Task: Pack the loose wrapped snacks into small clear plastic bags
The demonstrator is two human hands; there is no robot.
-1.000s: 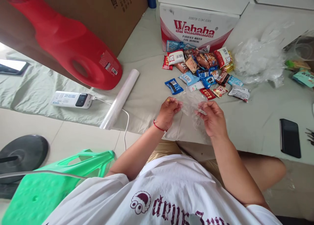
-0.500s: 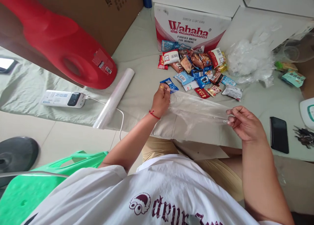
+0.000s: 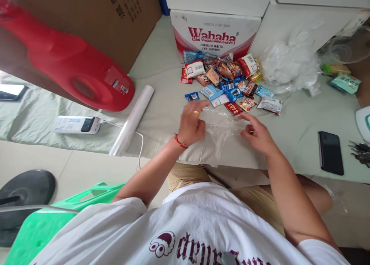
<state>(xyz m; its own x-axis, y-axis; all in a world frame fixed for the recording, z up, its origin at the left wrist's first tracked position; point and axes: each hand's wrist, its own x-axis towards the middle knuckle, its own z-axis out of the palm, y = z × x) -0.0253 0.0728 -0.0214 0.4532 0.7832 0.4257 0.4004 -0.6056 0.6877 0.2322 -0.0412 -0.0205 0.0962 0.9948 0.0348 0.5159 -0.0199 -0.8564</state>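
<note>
A thin clear plastic bag (image 3: 218,128) hangs between my two hands over the front edge of the covered table. My left hand (image 3: 192,122), with a ring and a red string bracelet, is closed on the bag's left end; its fingers are slightly blurred. At the right end, my right hand (image 3: 257,134) pinches the film between thumb and fingers. Just beyond the bag lies a pile of small packaged snacks (image 3: 228,70), with a red packet (image 3: 233,108) and a blue packet (image 3: 192,97) closest to my hands.
A roll of clear bags (image 3: 133,120) lies left, beside a white power bank (image 3: 76,125) with its cable and a large red jug (image 3: 78,66). Crumpled clear plastic (image 3: 290,66) sits right of the snacks. A black phone (image 3: 331,153) and keys (image 3: 360,153) lie far right. A Wahaha carton (image 3: 215,35) stands behind.
My hands have come closer together, the right one moving left. The bag, stretched wide before, is now slacker and bunched between them. The view has shifted slightly.
</note>
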